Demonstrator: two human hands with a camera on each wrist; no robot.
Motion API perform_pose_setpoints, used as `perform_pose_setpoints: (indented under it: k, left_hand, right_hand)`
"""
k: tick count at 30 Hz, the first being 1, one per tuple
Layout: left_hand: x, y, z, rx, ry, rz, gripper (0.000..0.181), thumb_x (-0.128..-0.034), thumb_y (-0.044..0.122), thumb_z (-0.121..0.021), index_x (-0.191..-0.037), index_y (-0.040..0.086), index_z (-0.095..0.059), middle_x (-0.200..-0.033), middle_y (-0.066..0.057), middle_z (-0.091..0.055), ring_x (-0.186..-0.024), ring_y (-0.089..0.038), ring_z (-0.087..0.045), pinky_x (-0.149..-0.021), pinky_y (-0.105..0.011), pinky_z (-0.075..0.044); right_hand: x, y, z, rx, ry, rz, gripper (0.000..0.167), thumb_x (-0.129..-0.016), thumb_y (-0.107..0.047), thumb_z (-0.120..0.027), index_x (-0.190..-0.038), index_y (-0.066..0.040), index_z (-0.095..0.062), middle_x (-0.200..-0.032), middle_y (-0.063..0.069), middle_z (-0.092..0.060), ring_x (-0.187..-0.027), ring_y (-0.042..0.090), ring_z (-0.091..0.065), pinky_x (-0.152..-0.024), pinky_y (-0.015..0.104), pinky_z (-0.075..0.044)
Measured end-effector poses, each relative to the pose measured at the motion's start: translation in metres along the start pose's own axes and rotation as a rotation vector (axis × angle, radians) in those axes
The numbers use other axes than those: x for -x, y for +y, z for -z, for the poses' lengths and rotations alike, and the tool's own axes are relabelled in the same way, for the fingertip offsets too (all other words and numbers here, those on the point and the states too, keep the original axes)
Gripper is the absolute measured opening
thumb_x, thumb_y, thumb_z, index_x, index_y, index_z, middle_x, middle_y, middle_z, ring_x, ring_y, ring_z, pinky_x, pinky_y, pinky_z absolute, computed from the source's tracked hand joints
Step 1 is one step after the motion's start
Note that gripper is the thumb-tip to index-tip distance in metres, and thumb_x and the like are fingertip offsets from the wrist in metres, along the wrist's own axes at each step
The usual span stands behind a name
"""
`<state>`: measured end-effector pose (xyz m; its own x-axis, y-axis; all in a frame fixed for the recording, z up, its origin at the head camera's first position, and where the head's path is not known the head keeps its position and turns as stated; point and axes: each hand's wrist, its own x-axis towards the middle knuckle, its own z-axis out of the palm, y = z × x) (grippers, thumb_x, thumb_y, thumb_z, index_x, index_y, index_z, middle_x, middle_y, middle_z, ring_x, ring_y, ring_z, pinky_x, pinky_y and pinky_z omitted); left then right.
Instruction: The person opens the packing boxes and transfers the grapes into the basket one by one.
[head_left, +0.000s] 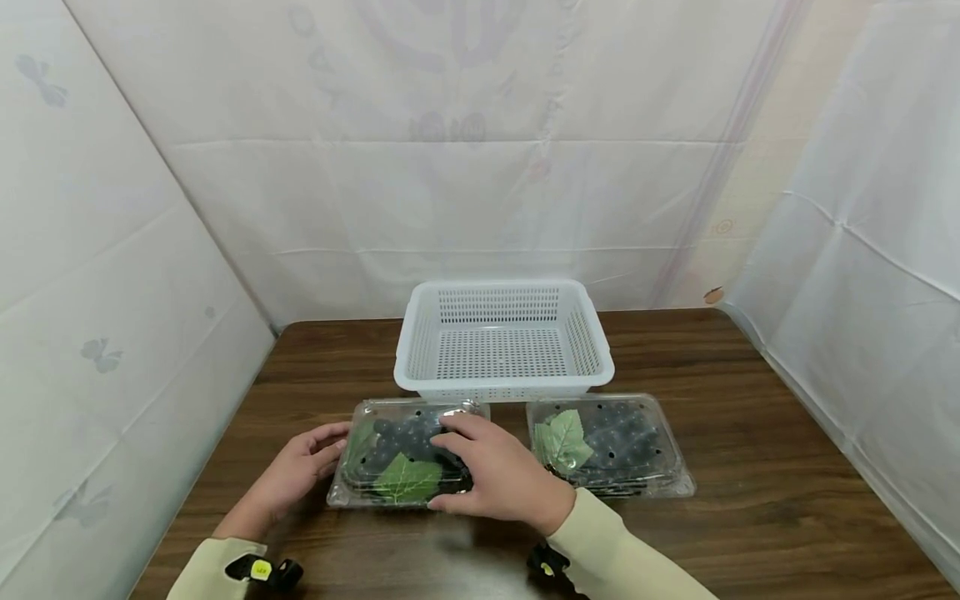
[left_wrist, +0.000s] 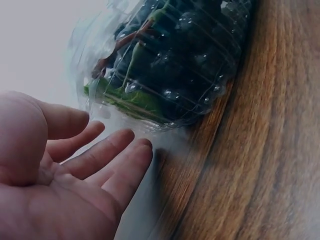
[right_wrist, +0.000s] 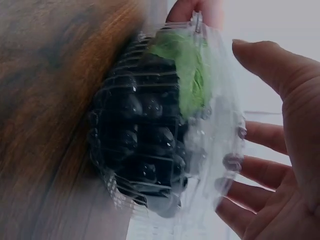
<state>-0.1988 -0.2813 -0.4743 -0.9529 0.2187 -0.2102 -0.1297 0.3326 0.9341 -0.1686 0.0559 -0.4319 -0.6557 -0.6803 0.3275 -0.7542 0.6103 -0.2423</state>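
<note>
Near the front of the table lies a clear plastic clamshell box [head_left: 408, 404] of dark grapes [head_left: 401, 440], with a green leaf [head_left: 408, 479] inside. At its left end is my left hand [head_left: 296, 471]; the left wrist view shows its fingers [left_wrist: 117, 147] loosely extended close to the box wall, and contact is hard to tell. My right hand [head_left: 502, 471] reaches over the right part of the lid, fingers spread. In the right wrist view the thumb [right_wrist: 265, 62] stands off the box, while the other fingers [right_wrist: 262, 170] lie at or just beyond the lid.
A second clear box [head_left: 667, 479] of dark grapes with a leaf lies to the right, partly behind my right wrist. Behind both boxes stands a white perforated plastic basket [head_left: 502, 383]. Pale sheets hang around the wooden table [head_left: 757, 467] at the back and sides.
</note>
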Motion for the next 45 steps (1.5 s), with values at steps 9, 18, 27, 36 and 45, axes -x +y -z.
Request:
perform_pose_setpoints:
  k: [9, 18, 27, 36, 45]
  left_hand:
    - [-0.001, -0.012, 0.012, 0.175, -0.204, -0.068, 0.067, -0.1071, 0.019, -0.055, -0.158, -0.01, -0.022, -0.157, -0.02, -0.04, -0.121, 0.005, -0.058, -0.1, -0.021, -0.054]
    - [-0.003, -0.019, 0.019, 0.285, -0.359, -0.133, 0.067, -0.1083, 0.01, -0.049, -0.159, -0.011, -0.011, -0.143, 0.014, -0.05, -0.129, 0.001, -0.057, -0.105, -0.022, -0.052]
    - [-0.005, -0.021, 0.018, 0.27, -0.374, -0.153, 0.067, -0.1089, 0.007, -0.047, -0.159, -0.011, -0.007, -0.143, 0.015, -0.049, -0.129, 0.002, -0.056, -0.104, -0.023, -0.053]
    - [-0.008, -0.021, 0.017, 0.208, -0.341, -0.16, 0.065, -0.108, 0.007, -0.049, -0.159, -0.009, -0.012, -0.143, 0.009, -0.05, -0.127, -0.001, -0.058, -0.102, -0.024, -0.055]
    - [-0.009, -0.019, 0.019, 0.178, -0.349, -0.166, 0.068, -0.1066, 0.006, -0.052, -0.159, -0.01, -0.01, -0.146, 0.005, -0.048, -0.127, -0.002, -0.059, -0.102, -0.023, -0.054]
  right_hand:
    - [-0.007, -0.004, -0.013, 0.12, 0.019, 0.018, 0.067, -0.086, -0.063, -0.075, -0.135, -0.018, -0.065, -0.148, 0.008, -0.057, -0.138, 0.029, -0.055, -0.115, 0.04, -0.048]
    - [-0.01, -0.006, -0.017, 0.138, 0.034, 0.009, 0.065, -0.086, -0.062, -0.075, -0.134, -0.019, -0.065, -0.147, 0.007, -0.059, -0.138, 0.03, -0.055, -0.117, 0.041, -0.046]
    - [-0.016, -0.015, -0.023, 0.255, 0.065, 0.044, 0.07, -0.082, -0.071, -0.073, -0.131, -0.021, -0.067, -0.137, 0.007, -0.066, -0.132, 0.03, -0.06, -0.114, 0.043, -0.049]
    - [-0.027, -0.026, -0.027, 0.372, 0.091, 0.071, 0.064, -0.086, -0.073, -0.066, -0.125, -0.023, -0.069, -0.115, 0.007, -0.072, -0.109, 0.033, -0.069, -0.102, 0.045, -0.057]
    - [-0.036, -0.032, -0.026, 0.412, 0.03, 0.081, 0.061, -0.087, -0.073, -0.064, -0.122, -0.022, -0.069, -0.097, 0.003, -0.071, -0.1, 0.034, -0.073, -0.096, 0.046, -0.059]
